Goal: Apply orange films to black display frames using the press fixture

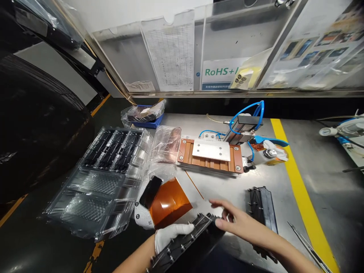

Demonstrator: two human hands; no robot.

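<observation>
My left hand (172, 236), in a white glove, grips a long black plastic part (189, 242) with small metal pins along its ribbed edge. The part is tilted across the bottom of the view. My bare right hand (237, 220) is at its upper right end, thumb against or just over it, fingers apart and partly curled. Nothing shows between those fingers. Just beyond lie a translucent orange film sheet (173, 203) and a thin orange strip (195, 185). To the right, a similar black part (261, 204) lies on the metal table.
A brown fixture with a silver plate (211, 150) and blue air hoses stands behind. Left are a clear tray (93, 189) with several black parts, and a phone (151, 192). Tweezers (308, 244) lie right, near a yellow line (301, 185); a bottle (269, 154) stands farther back.
</observation>
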